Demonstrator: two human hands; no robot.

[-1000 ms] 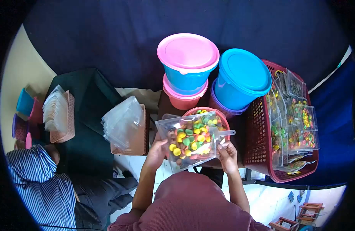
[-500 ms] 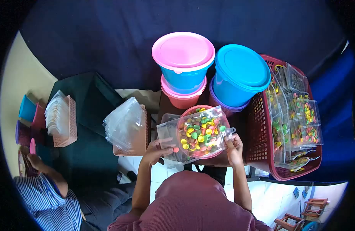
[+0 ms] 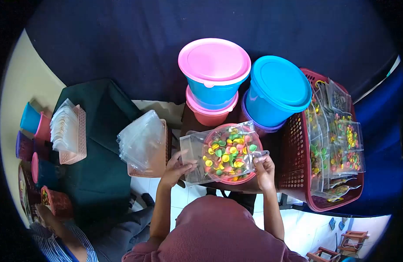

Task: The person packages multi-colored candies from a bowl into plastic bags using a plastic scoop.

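Observation:
A clear plastic bag [image 3: 195, 150] stretches over the pink tub [image 3: 236, 180], which holds colourful round pieces [image 3: 227, 155] in green, yellow, pink and orange. My left hand [image 3: 177, 170] has its fingers closed on the bag's left part. At the tub's right edge, my right hand [image 3: 263, 170] pinches the bag's right end, where a small clear ridged piece [image 3: 261, 155] shows. Some pieces show through the plastic, so whether any are inside the bag is unclear.
Lidded buckets, pink-topped [image 3: 214, 61] and blue-topped [image 3: 282, 83], stand behind. A maroon basket [image 3: 293, 166] at right holds filled bags. Empty bags [image 3: 142, 139] lie in a pink basket [image 3: 144, 172] at left. Beyond it are another bag basket [image 3: 82, 135] and a co-worker's arm [image 3: 63, 233].
The bag has shifted slightly right over the tub in the view, with both hands still at its ends. At far left, the co-worker's arm has moved down, uncovering a small tub of pieces.

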